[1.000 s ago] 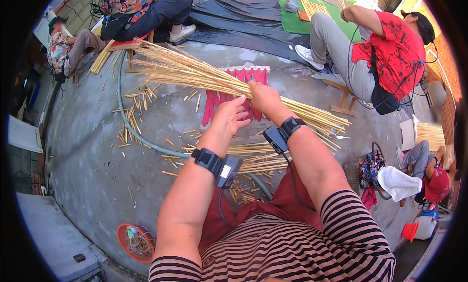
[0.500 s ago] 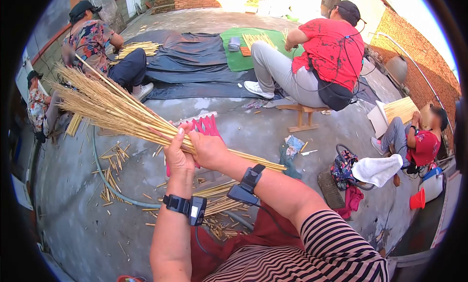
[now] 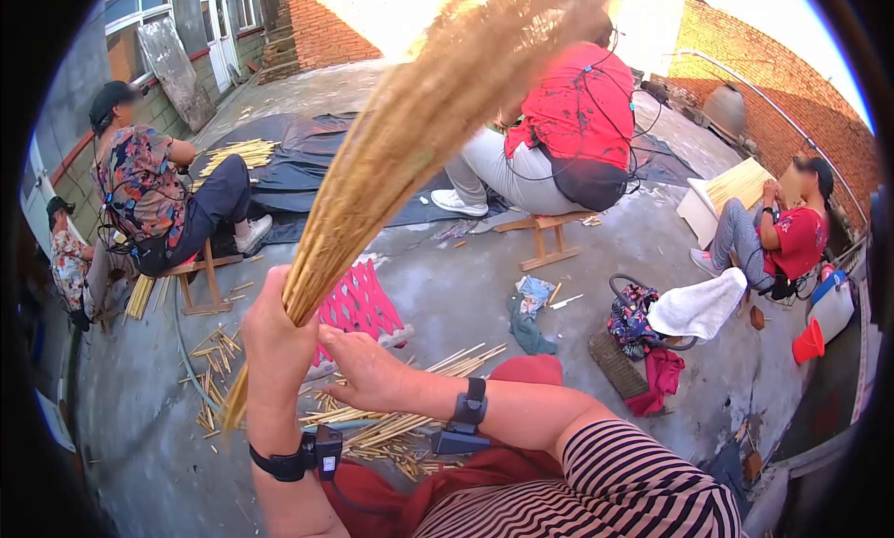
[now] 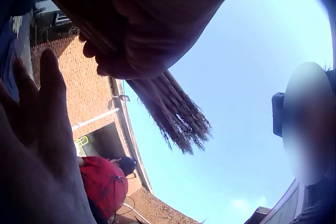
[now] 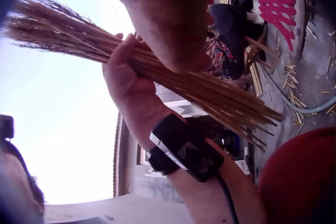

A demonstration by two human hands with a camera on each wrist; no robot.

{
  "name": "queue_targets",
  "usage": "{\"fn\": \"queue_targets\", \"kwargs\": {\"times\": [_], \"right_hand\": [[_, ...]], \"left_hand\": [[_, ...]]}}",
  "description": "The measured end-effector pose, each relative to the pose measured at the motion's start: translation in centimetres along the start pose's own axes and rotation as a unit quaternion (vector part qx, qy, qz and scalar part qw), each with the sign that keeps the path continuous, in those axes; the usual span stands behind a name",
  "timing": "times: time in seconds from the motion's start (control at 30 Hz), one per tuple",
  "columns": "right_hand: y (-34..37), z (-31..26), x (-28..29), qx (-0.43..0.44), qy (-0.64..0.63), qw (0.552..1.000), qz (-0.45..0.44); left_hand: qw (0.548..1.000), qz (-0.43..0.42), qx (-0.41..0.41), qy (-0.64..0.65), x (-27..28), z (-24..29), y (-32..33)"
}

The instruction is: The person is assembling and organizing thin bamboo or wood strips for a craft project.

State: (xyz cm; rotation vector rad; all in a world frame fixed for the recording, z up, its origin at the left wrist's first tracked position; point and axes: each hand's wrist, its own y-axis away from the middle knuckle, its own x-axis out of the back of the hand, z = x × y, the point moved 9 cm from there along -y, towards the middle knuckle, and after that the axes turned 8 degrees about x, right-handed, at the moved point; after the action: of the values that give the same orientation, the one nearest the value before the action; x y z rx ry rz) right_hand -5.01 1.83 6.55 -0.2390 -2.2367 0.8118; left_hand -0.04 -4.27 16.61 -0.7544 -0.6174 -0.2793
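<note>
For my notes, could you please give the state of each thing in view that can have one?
Tasselled bundle of tan stalks: gripped, tilted, tassels up.
Left hand: curled around the bundle.
Right hand: open, beside the left hand.
Loose tan stalks: scattered on the ground.
White cloth towel: draped over dark floral bag.

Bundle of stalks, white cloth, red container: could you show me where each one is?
Bundle of stalks [image 3: 368, 170], head view, middle of its length.
White cloth [image 3: 698, 303], head view, middle of its surface.
Red container [image 3: 808, 341], head view, its outer side.
</note>
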Motion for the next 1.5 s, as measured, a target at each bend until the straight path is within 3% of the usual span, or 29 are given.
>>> {"fn": "queue_targets", "kwargs": {"times": [0.07,0.2,0.43,0.57,0.7,0.77,1.0,1.3,1.4,1.5], "right_hand": [[0.8,0.3,-0.9,-0.019,0.012,0.997,-0.076],[2.7,0.5,-0.9,-0.032,0.016,0.99,-0.14],[4.9,0.8,-3.1,-0.041,0.014,0.965,-0.259],[5.4,1.7,-3.6,-0.042,0.013,0.957,-0.287],[4.8,1.5,-2.5,-0.03,-0.001,0.969,-0.247],[4.6,1.4,-2.5,-0.029,-0.006,0.97,-0.241],[5.5,2.6,-5.0,-0.026,0.01,0.954,-0.3],[5.6,3.1,-6.7,-0.058,0.026,0.924,-0.376],[6.2,3.3,-7.2,-0.047,0.032,0.926,-0.374],[7.7,4.4,-8.1,-0.082,0.045,0.894,-0.438]], "left_hand": [[0.984,0.005,-0.084,-0.157,-1.0,1.3,-0.6],[0.93,-0.065,-0.184,-0.313,-8.6,-5.7,-1.5],[0.92,-0.202,-0.209,-0.264,-18.9,-17.2,-0.5],[0.925,-0.28,-0.155,-0.206,-23.9,-19.4,1.1],[0.929,-0.296,-0.127,-0.184,-27.4,-21.2,2.4],[0.934,-0.277,-0.12,-0.194,-27.0,-22.1,2.4],[0.912,-0.353,-0.063,-0.201,-27.0,-23.1,3.0],[0.939,-0.272,-0.084,-0.191,-24.1,-21.2,2.2],[0.958,-0.196,-0.091,-0.189,-22.6,-20.3,1.3],[0.954,-0.274,-0.015,-0.123,-21.6,-19.0,-0.2]]}}
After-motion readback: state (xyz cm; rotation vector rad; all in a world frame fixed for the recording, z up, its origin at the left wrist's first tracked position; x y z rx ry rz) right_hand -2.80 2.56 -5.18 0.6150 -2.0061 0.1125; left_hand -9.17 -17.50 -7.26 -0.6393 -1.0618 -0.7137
